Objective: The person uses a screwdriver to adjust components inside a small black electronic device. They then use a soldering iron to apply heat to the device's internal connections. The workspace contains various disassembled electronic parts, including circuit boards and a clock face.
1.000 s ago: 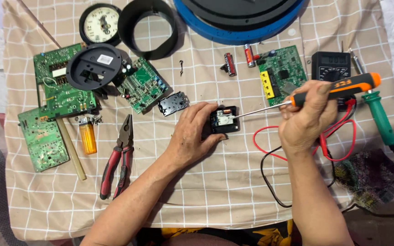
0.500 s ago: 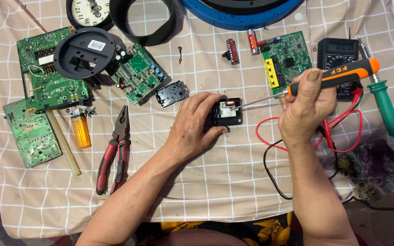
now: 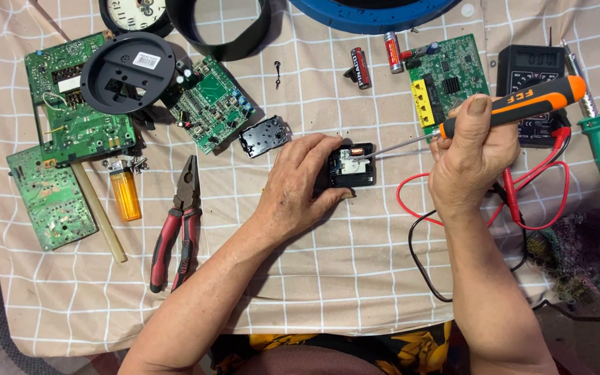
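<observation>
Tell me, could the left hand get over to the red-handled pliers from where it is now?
Probably yes. The left hand is busy steadying the small black clock mechanism, but the pliers lie close beside its forearm on bare checked cloth, with nothing between them. It would have to let go first.

Beige checked tablecloth; even light

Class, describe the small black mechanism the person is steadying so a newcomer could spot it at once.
Start at the checked cloth and find its middle, between the two hands. There the left hand pins a small black square mechanism, with the screwdriver tip poking into it. Unlike the closed black cover nearby, it lies open, showing white parts and a copper coil.
</observation>
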